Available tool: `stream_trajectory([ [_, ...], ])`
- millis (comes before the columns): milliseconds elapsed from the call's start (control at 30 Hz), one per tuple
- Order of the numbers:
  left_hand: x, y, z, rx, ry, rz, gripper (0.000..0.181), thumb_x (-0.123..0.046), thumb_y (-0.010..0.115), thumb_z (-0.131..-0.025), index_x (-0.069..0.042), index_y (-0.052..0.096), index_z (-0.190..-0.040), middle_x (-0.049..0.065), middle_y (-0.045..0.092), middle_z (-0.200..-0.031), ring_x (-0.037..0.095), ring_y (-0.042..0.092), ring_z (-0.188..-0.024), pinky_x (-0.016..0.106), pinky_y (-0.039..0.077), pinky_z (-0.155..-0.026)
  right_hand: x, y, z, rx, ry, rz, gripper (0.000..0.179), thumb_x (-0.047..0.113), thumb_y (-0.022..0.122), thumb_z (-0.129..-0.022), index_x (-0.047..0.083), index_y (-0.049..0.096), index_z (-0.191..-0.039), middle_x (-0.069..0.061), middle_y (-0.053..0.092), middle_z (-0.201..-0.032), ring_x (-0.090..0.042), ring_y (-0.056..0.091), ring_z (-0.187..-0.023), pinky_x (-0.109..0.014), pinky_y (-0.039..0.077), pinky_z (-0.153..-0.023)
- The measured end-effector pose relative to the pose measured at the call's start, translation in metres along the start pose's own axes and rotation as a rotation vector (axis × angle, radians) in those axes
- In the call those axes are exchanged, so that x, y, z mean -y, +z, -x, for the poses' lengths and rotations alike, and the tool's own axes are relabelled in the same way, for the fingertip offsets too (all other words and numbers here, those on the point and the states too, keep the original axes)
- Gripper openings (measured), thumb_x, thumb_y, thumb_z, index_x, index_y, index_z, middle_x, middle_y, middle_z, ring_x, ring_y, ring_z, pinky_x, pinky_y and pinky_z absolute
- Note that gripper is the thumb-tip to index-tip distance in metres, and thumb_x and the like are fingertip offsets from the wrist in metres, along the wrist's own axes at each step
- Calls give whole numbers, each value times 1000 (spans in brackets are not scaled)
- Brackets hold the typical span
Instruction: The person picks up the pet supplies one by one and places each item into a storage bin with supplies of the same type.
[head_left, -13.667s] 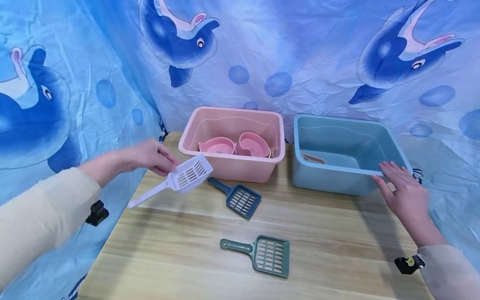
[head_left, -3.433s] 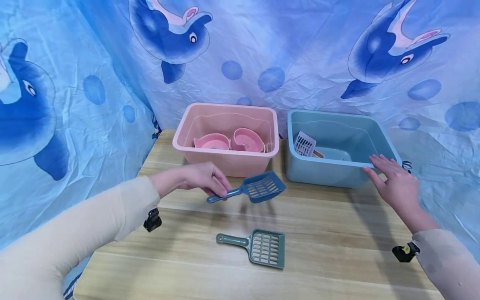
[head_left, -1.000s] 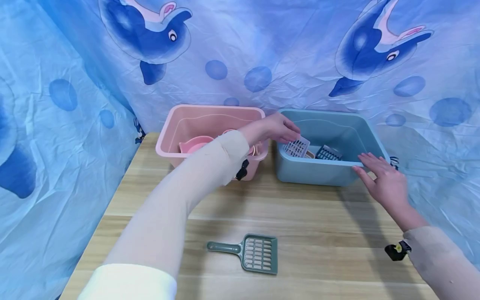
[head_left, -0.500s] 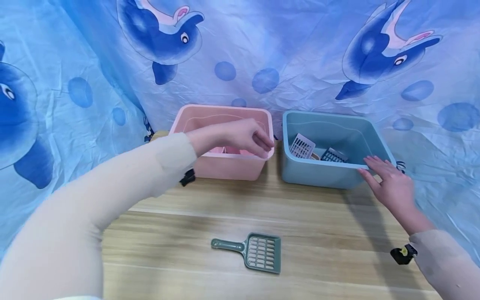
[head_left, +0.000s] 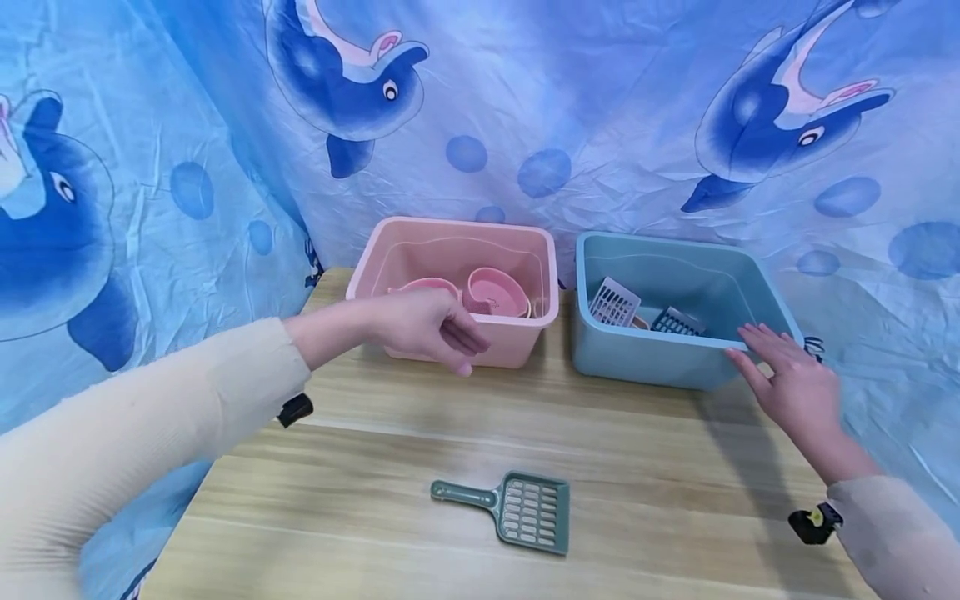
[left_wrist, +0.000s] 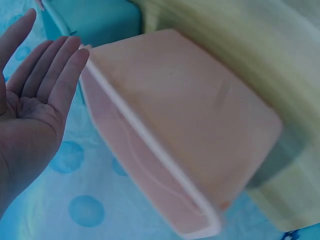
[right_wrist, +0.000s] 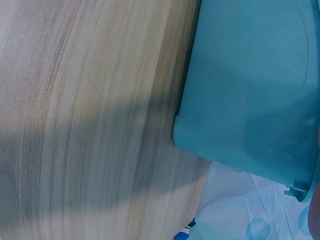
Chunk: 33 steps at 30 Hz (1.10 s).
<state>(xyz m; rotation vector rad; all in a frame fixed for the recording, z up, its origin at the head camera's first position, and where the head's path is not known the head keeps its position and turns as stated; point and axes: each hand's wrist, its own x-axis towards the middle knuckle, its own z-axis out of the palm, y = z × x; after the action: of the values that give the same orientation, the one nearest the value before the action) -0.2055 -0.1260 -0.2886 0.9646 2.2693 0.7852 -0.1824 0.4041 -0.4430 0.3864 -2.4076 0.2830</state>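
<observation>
My left hand [head_left: 423,323] holds nothing and hovers in front of the pink bin [head_left: 504,343], fingers loosely extended. The left wrist view shows the palm bare beside that bin. My right hand [head_left: 798,390] rests on the front right rim of the blue bin [head_left: 645,358], fingers laid over the edge. Inside the blue bin lie a lavender slotted litter scoop [head_left: 615,302], a dark blue litter scoop [head_left: 677,322] and a partly hidden tan piece [head_left: 640,323]. A green litter scoop [head_left: 498,500] lies flat on the table, handle pointing left.
Pink bowls [head_left: 498,292] sit inside the pink bin. Both bins stand side by side at the back of the wooden table [head_left: 660,467]. Behind and to the left hangs a blue curtain [head_left: 615,108] printed with dolphins.
First the lavender scoop, then the dark blue one went into the blue bin from my left hand. That hand has since come back left, bare. My right hand stays on the rim.
</observation>
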Motion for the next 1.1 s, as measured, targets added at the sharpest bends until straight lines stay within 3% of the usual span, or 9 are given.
stream_trajectory([
  [233, 33, 22, 12, 104, -48, 213, 55, -8, 83, -94, 6, 63, -143, 16, 70, -140, 29, 68, -131, 33, 57, -108, 0, 1, 0, 4, 12, -10, 49, 25, 86, -89, 5, 75, -133, -21, 72, -131, -54, 69, -115, -32, 38, -38],
  [467, 67, 50, 16, 112, -88, 315, 54, -9, 81, -96, 6, 62, -145, 16, 70, -141, 33, 66, -134, 35, 58, -107, 0, 1, -2, 12, 20, -4, 50, 23, 86, -89, 5, 74, -134, -21, 72, -131, -53, 69, -117, -37, 41, -38],
  [700, 110, 82, 25, 1, -128, 421, 56, -9, 80, -97, 7, 60, -146, 23, 64, -146, 36, 64, -135, 35, 58, -107, -1, 3, -1, 34, 37, 2, 48, 30, 82, -94, 5, 74, -134, -21, 72, -132, -52, 68, -119, -23, 29, -39],
  [867, 137, 107, 37, -124, -207, 503, 57, -16, 78, -100, 6, 58, -149, 20, 66, -145, 30, 66, -134, 37, 56, -110, -1, 5, -2, 46, 46, 2, 48, 28, 82, -95, 4, 73, -135, -22, 71, -133, -54, 67, -119, -25, 33, -39],
  [1000, 151, 123, 45, -179, -264, 653, 59, -17, 75, -103, 8, 53, -152, 21, 63, -148, 34, 62, -137, 41, 55, -111, 0, 4, -1, 30, 34, -2, 48, 29, 82, -95, 3, 74, -134, -23, 71, -132, -54, 68, -118, -27, 34, -38],
  [1100, 158, 132, 48, -176, -279, 789, 61, -17, 73, -104, 10, 49, -153, 25, 60, -150, 39, 60, -139, 45, 54, -112, 0, 3, -2, 13, 21, -5, 48, 34, 79, -97, 3, 74, -133, -22, 72, -132, -53, 68, -118, -28, 33, -38],
])
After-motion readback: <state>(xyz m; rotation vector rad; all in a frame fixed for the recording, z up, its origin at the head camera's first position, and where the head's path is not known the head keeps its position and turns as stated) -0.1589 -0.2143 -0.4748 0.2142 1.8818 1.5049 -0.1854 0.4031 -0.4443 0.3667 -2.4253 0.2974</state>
